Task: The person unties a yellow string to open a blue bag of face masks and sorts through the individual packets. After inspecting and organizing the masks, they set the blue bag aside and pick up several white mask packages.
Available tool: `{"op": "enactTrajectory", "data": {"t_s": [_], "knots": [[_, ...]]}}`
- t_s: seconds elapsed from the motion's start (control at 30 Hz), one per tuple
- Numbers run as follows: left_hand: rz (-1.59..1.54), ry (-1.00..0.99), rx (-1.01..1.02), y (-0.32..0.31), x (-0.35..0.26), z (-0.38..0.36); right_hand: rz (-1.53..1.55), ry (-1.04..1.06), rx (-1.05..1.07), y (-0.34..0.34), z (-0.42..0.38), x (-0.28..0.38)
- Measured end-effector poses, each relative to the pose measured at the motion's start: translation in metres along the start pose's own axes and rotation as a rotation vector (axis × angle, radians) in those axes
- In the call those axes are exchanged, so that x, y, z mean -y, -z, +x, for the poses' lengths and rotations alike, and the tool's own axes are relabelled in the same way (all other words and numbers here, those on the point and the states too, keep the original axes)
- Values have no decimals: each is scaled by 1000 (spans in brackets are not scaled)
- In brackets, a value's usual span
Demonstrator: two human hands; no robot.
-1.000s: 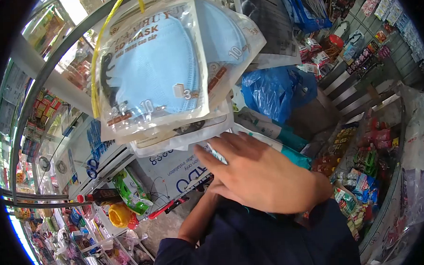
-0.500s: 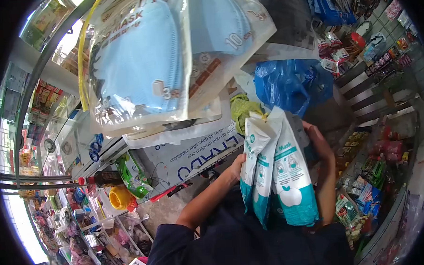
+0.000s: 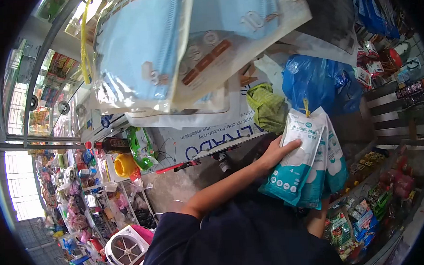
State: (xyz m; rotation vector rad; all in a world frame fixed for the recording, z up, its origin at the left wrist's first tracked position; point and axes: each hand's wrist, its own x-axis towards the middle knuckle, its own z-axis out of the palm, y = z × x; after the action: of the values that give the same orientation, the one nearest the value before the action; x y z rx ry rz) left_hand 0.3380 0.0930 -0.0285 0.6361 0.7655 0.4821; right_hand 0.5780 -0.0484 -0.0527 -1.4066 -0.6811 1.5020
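A bunch of white and teal mask packets (image 3: 296, 169) hangs in front of my chest, tied together at the top with a yellow tie (image 3: 306, 108). My left hand (image 3: 280, 153) grips the near packet by its left side, the thumb lying across the printed front. Behind the packets, my right forearm (image 3: 317, 221) rises from below, and the hand itself is hidden by them. Just beyond the bunch are a crumpled green bag (image 3: 267, 108) and a blue plastic bag (image 3: 309, 81).
Large clear packets of blue masks (image 3: 142, 55) hang close at the upper left. A printed white panel (image 3: 207, 135) covers the counter, with a dark bottle (image 3: 113, 145) and a green packet (image 3: 141, 147) at its left. A white fan (image 3: 127, 247) stands lower left. Goods fill the right-hand shelves.
The packet bunch has turned and shifted right, showing a different front. My left hand has moved right with its thumb on the front. My right hand has gone behind the packets.
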Motion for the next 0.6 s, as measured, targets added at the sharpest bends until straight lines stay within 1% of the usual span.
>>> {"op": "enactTrajectory", "data": {"t_s": [0.1, 0.13, 0.2, 0.27, 0.43, 0.53, 0.6], "knots": [[104, 30, -75, -5, 1, 7, 17, 0, 5, 11, -1, -6], [89, 19, -71, -4, 5, 11, 20, 1, 7, 14, -3, -8], [126, 23, -42, -7, -6, 6, 34, -2, 12, 21, -6, -11], [170, 33, -66, -13, -16, 2, 47, 4, -1, 30, -10, -16], [260, -70, 5, -22, -22, 4, 73, 11, -16, 49, -13, -25], [352, -69, 54, -29, -21, 17, 89, 26, -10, 61, -16, -35], [313, -59, 65, -36, -21, 24, 100, 36, -3, 69, -13, -41]]}}
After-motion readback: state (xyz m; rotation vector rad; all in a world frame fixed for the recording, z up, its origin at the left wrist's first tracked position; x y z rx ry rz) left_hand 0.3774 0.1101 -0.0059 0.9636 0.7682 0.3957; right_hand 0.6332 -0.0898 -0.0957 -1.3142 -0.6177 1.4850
